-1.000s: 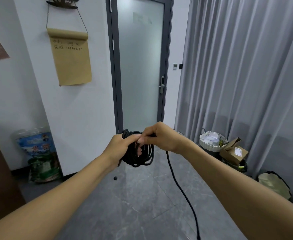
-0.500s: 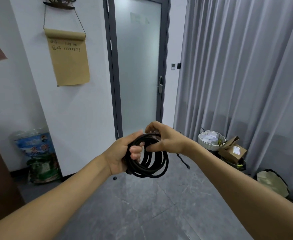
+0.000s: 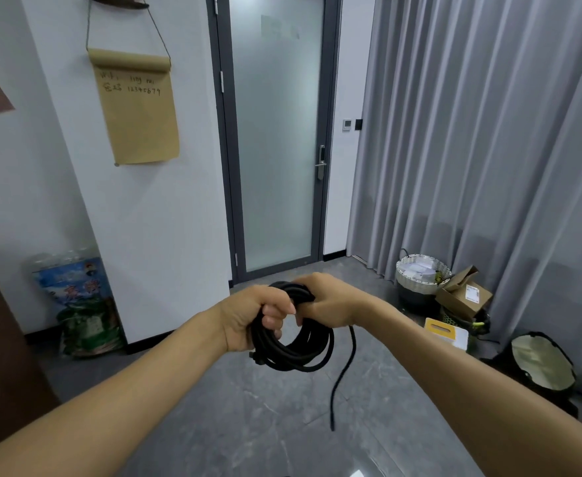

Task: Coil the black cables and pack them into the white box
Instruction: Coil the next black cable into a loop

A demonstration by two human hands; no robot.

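Note:
A black cable (image 3: 300,352) wound into a coil of several loops hangs in front of me at chest height. My left hand (image 3: 248,315) grips the coil's left side with the fingers curled through the loops. My right hand (image 3: 327,301) holds the top of the coil, fingers wrapped over the strands. A loose tail of the cable (image 3: 343,376) drops from under my right hand and dangles above the floor. No white box is in view.
A frosted glass door (image 3: 276,139) stands ahead, grey curtains (image 3: 489,149) to the right. A woven basket (image 3: 422,275), a cardboard box (image 3: 463,297) and a black bag (image 3: 540,366) sit along the curtain. Bags (image 3: 79,304) lean at the left wall.
The long strand that ran to the floor has been wound onto the coil. My right hand has come down onto the coil's top, and only a short tail now hangs free.

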